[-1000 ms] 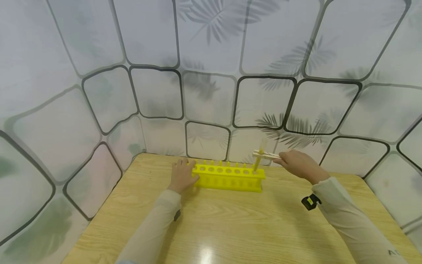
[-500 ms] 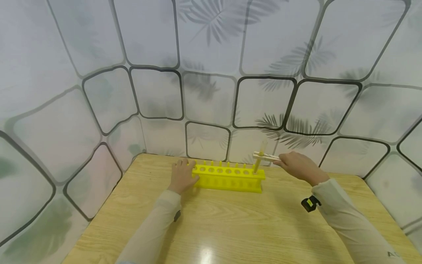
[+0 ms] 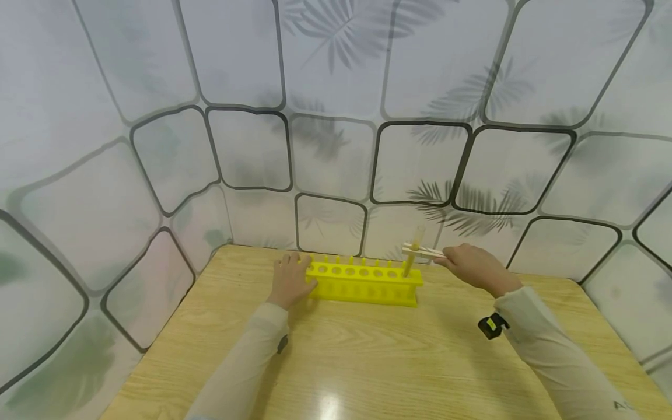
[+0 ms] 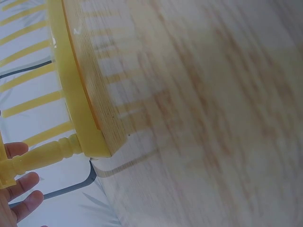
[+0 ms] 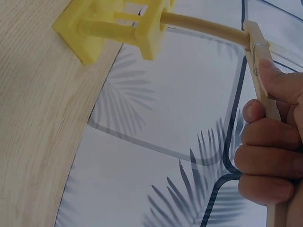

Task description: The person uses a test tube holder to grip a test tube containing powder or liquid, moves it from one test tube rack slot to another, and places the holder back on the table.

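A yellow test tube rack stands on the wooden table, with a row of round holes along its top. My left hand grips its left end, thumb in front and fingers over the back; in the left wrist view the fingers show beside the end post. My right hand holds a wooden test tube holder, fingers curled round its handle. The holder's far end clamps a glass test tube with yellowish liquid in it. This tube leans slightly, its lower end in the rack's rightmost hole.
The wooden table ends at a pale curtain with dark outlines and leaf prints, close behind the rack. A row of yellow pegs stands up along the rack's rear edge. A black device is strapped at the right wrist.
My right hand has come down slightly, and the test tube and holder have sunk a little with it. The left hand and the rack have stayed in place.
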A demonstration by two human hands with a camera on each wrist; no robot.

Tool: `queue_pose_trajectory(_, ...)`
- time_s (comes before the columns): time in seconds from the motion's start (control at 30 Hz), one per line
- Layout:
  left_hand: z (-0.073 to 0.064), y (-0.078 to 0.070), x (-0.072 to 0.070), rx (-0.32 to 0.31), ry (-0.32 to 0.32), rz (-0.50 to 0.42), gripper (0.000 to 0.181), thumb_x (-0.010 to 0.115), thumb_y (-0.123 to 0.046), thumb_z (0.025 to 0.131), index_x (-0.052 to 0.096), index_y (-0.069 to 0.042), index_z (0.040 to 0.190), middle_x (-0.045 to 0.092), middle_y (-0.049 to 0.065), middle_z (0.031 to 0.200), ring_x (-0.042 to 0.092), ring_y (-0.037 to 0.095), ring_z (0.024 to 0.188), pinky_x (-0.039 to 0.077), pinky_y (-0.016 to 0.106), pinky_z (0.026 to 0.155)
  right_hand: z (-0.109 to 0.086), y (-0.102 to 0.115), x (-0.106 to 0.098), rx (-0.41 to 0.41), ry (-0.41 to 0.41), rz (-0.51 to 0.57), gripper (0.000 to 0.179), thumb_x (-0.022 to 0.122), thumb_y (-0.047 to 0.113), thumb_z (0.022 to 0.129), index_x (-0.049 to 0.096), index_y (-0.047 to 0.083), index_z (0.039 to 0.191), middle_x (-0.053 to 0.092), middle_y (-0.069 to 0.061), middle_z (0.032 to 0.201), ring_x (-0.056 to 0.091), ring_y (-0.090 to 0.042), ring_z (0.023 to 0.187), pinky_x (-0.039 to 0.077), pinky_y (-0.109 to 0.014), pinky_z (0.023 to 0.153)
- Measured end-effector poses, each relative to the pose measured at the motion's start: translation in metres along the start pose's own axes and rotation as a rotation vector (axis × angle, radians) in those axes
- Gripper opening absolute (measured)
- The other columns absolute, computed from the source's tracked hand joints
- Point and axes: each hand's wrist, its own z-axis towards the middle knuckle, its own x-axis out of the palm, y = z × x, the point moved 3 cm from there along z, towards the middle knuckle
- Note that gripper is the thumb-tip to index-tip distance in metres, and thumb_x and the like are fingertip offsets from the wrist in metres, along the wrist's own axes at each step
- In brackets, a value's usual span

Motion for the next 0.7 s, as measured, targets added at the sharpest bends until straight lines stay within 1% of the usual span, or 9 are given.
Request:
queue_pose_trajectory(0.13,0.0,0.0,0.0006,-0.006,0.011,0.0,0.047,0.062,-0.034,0.076,0.057,-0.012,0.118,0.057,0.015,0.106,0.049,0.032,0.093,0.039,0.049,0.081,0.0006,0.0003,0.0018,0.004,0.012,0.01,0.034,0.045,0.032,0.098,0.05,0.013,0.07,0.037,0.003,0.056,0.033,-0.01,0.05,0.033,-0.027,0.054)
queue_pose_trajectory(0.27,-0.0006,-0.0007,0.0,-0.001,-0.004,0.004,0.048,0.063,-0.034,0.075,0.058,-0.012,0.118,0.057,0.016,0.106,0.05,0.032,0.093,0.04,0.05,0.081,0.0,0.0013,0.0026,0.003,0.023,0.025,0.035,0.043,0.033,0.098,0.05,0.013,0.07,0.037,0.003,0.056,0.033,-0.01,0.05,0.033,-0.027,0.054)
queue_pose_trajectory(0.4,-0.001,-0.001,-0.0003,0.001,-0.004,0.004,0.05,0.063,-0.034,0.075,0.058,-0.012,0.119,0.057,0.016,0.106,0.05,0.033,0.094,0.04,0.05,0.082,-0.0005,0.0009,0.0046,0.003,0.031,0.019,0.034,0.043,0.032,0.098,0.051,0.013,0.072,0.038,0.003,0.057,0.034,-0.01,0.051,0.033,-0.027,0.054)
queue_pose_trajectory(0.53,-0.0004,-0.0003,0.0005,-0.003,0.009,0.012,0.05,0.062,-0.035,0.076,0.057,-0.012,0.12,0.056,0.016,0.107,0.049,0.032,0.095,0.039,0.05,0.081,-0.0001,-0.0001,0.0066,0.0,0.035,0.023,0.033,0.043,0.032,0.098,0.052,0.012,0.073,0.039,0.002,0.057,0.034,-0.01,0.051,0.033,-0.027,0.054)
queue_pose_trajectory(0.7,0.0001,0.0001,0.0012,-0.01,0.025,0.02,0.05,0.062,-0.035,0.076,0.056,-0.012,0.121,0.056,0.016,0.108,0.049,0.032,0.097,0.039,0.05,0.083,0.0014,-0.001,0.0097,0.005,0.049,0.043,0.033,0.044,0.031,0.098,0.051,0.013,0.072,0.037,0.003,0.057,0.033,-0.01,0.051,0.033,-0.027,0.054)
